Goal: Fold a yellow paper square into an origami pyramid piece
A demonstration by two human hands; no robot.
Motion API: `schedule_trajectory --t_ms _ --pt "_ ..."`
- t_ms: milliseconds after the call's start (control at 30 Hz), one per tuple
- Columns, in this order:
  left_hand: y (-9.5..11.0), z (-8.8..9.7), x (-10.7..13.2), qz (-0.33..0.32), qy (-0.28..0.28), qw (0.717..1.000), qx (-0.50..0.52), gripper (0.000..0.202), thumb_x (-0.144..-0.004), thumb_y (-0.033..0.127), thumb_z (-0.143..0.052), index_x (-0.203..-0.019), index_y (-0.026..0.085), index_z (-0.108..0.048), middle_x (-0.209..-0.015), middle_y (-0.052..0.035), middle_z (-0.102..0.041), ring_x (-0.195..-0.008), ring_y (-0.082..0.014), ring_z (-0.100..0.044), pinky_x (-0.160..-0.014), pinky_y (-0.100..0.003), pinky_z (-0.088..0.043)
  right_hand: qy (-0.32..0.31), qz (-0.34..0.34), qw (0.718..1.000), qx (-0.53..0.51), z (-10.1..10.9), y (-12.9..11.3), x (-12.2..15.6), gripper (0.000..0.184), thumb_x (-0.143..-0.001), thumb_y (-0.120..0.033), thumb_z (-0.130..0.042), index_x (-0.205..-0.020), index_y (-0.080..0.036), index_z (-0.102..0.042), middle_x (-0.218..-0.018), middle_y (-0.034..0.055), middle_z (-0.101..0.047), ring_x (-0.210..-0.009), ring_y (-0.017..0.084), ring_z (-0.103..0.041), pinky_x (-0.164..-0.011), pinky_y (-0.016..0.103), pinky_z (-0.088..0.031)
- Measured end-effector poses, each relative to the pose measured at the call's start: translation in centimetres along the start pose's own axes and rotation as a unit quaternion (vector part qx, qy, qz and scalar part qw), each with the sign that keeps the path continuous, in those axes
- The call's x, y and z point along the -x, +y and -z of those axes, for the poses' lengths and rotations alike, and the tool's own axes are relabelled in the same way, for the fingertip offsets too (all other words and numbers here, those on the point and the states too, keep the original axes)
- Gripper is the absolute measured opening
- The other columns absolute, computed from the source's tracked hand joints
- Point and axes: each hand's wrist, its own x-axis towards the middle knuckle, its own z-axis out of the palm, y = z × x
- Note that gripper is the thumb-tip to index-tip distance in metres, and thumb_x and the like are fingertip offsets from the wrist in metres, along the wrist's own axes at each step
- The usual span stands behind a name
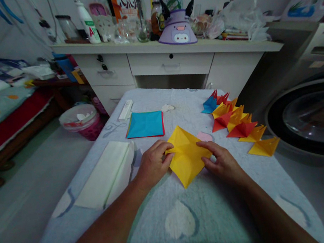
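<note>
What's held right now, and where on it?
A yellow paper sheet: the left hand pinches its left corner, the right hand its right edge near the corner.

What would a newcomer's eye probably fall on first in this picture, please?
Probably the bright yellow sheet, mid-picture, pinched by the left hand and the right hand near opposite corners. Next, the row of folded red, yellow and blue paper shapes along the right side of the cloth-covered table. Then perhaps the purple hat-like item with dark horns on the counter behind.
</note>
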Motion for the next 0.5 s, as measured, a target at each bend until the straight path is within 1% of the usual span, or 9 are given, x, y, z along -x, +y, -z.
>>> schedule_trajectory --t_ms 100,200,267,400,500 --pt "0.07 0.01 0.02 -0.002 0.004 1.0 0.008 0.02 -0.08 0.009 -0.059 -0.098 0.019 -0.06 -0.097 -0.0035 -0.065 -0.094 -0.0165 -0.062 -0.08 -0.028 -0.049 0.001 -0.022 1.0 -0.002 -0.11 0.13 -0.04 0.04 -0.082 -0.019 -0.054 -0.122 -0.022 -0.061 -0.118 0.0084 -0.067 -0.109 0.023 -0.063 -0.096 0.04 -0.049" --pt "0.16 0.05 0.03 -0.007 -0.007 1.0 0.014 0.012 -0.081 0.01 -0.059 -0.089 0.02 -0.061 -0.093 -0.0025 -0.064 -0.09 -0.0153 -0.062 -0.078 -0.027 -0.049 0.019 -0.026 0.999 0.004 -0.25 0.1 -0.08 0.034 -0.083 -0.019 -0.055 -0.115 -0.023 -0.064 -0.113 0.0075 -0.069 -0.104 0.022 -0.065 -0.093 0.039 -0.051" --pt "0.18 0.07 0.06 -0.007 -0.016 1.0 0.016 0.01 -0.082 0.011 -0.059 -0.085 0.02 -0.061 -0.092 -0.0021 -0.063 -0.088 -0.0147 -0.062 -0.077 -0.026 -0.048 0.036 -0.019 0.999 0.005 -0.34 0.01 -0.08 0.027 -0.084 -0.019 -0.056 -0.108 -0.023 -0.065 -0.106 0.0061 -0.07 -0.098 0.021 -0.067 -0.088 0.036 -0.053" --pt "0.21 0.05 0.11 -0.006 -0.018 1.0 0.02 0.01 -0.083 0.01 -0.059 -0.086 0.019 -0.061 -0.092 -0.0025 -0.063 -0.087 -0.0144 -0.061 -0.076 -0.026 -0.048 0.064 0.042 0.997 0.013 -0.49 -0.26 -0.14 0.015 -0.085 -0.018 -0.057 -0.096 -0.023 -0.066 -0.09 0.0042 -0.07 -0.084 0.018 -0.067 -0.075 0.031 -0.055" --pt "0.29 -0.01 0.11 -0.017 -0.01 0.999 0.027 0.01 -0.083 0.01 -0.058 -0.087 0.019 -0.061 -0.092 -0.0028 -0.063 -0.088 -0.0144 -0.061 -0.076 -0.026 -0.047 0.075 0.097 0.992 0.024 -0.57 -0.48 -0.32 0.014 -0.086 -0.016 -0.055 -0.089 -0.022 -0.067 -0.081 0.0036 -0.068 -0.078 0.017 -0.066 -0.069 0.029 -0.054"
